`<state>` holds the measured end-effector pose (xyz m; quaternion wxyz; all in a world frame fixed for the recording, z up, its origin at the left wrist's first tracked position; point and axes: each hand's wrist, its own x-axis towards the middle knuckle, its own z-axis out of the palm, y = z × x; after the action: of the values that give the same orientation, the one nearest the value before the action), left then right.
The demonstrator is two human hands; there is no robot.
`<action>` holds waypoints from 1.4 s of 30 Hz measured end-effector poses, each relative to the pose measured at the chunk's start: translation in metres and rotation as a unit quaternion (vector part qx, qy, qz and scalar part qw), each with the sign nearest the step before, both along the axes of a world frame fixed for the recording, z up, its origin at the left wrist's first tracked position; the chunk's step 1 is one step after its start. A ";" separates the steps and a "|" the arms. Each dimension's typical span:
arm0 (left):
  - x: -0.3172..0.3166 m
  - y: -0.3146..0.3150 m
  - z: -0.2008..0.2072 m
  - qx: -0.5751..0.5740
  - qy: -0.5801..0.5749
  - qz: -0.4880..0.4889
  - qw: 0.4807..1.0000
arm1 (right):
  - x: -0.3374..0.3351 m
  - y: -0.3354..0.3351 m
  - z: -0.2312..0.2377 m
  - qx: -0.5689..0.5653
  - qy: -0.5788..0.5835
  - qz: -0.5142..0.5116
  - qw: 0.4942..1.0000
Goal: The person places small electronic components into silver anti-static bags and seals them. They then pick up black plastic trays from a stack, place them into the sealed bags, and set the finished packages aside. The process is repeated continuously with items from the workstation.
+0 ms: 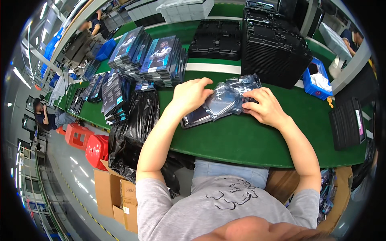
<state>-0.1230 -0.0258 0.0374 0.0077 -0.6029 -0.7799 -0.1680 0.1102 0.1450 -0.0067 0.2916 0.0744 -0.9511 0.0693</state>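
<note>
Green-surfaced and long, the counter [241, 144] crosses a brightly lit workshop, carrying a crinkled, see-through plastic-film bundle [221, 100] in front of the person. Nearest, to the lower left of the bundle, an open brown cardboard box [105, 197] stands on the floor; above it a glossy black plastic bag [134, 120] drapes over the counter's edge, perhaps to keep it within easy reach. A flat, dark rectangular panel [197, 117] peeks out at the bundle's lower left, partly covered by the film.

On the bundle's left, the left hand [193, 94] is half curled, thumb and forefinger apart at the film's edge; whether it grips any film I cannot tell. On the right, the right hand [265, 105] is loosely bent, its fingertips resting on the film, seemingly to steady the slippery material. Well to the bundle's right, slim black cases [343, 126] stand packed together, probably to save room.

Beyond the bundle to the left, blue-and-black printed cartons [161, 54] are stacked flat, likely for stability. Behind it, black moulded plastic trays [277, 52] rise in a tall pile, apparently nesting. To its far right, a blue plastic bin [315, 92] corrals crumpled white cloth [320, 81]. Farthest left, a dark-shirted co-worker [99, 28] works.
</note>
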 end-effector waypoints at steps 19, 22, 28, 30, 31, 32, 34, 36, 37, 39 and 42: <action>0.054 0.040 0.011 0.199 -0.658 -0.126 0.715 | 0.001 -0.039 0.020 -0.086 0.082 -0.163 0.979; 0.063 0.039 0.001 0.207 -0.679 -0.124 0.693 | -0.001 -0.044 0.021 -0.087 0.058 -0.174 0.979; 0.081 0.028 -0.009 0.382 -0.280 -0.205 0.856 | 0.004 -0.031 0.001 -0.273 0.074 -0.100 0.954; 0.076 0.026 -0.005 0.434 -0.041 -0.169 0.884 | 0.008 -0.035 0.004 -0.395 0.025 -0.067 0.916; 0.077 0.025 -0.001 0.438 -0.034 -0.153 0.885 | 0.009 -0.039 0.004 -0.453 -0.001 -0.050 0.890; 0.078 0.025 0.001 0.443 -0.027 -0.137 0.885 | 0.008 -0.043 0.001 -0.513 0.003 -0.058 0.856; 0.078 0.026 -0.001 0.431 -0.048 -0.120 0.893 | 0.007 -0.043 -0.001 -0.491 -0.027 -0.048 0.869; 0.078 0.027 -0.001 0.430 -0.049 -0.100 0.896 | 0.007 -0.045 -0.001 -0.488 -0.053 -0.036 0.870; 0.076 0.025 -0.003 0.386 -0.093 -0.110 0.911 | 0.008 -0.048 0.000 -0.498 -0.063 -0.028 0.865; 0.070 0.026 -0.009 0.291 -0.182 -0.133 0.930 | 0.007 -0.046 -0.001 -0.498 -0.083 -0.040 0.863; 0.063 0.030 -0.001 0.195 -0.238 -0.093 0.947 | 0.007 -0.037 0.016 -0.399 -0.082 -0.048 0.912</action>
<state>-0.0599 0.0043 0.0363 -0.0759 -0.6020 -0.6515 -0.4554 0.1176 0.1084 0.0089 0.2213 -0.1001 -0.8673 0.4345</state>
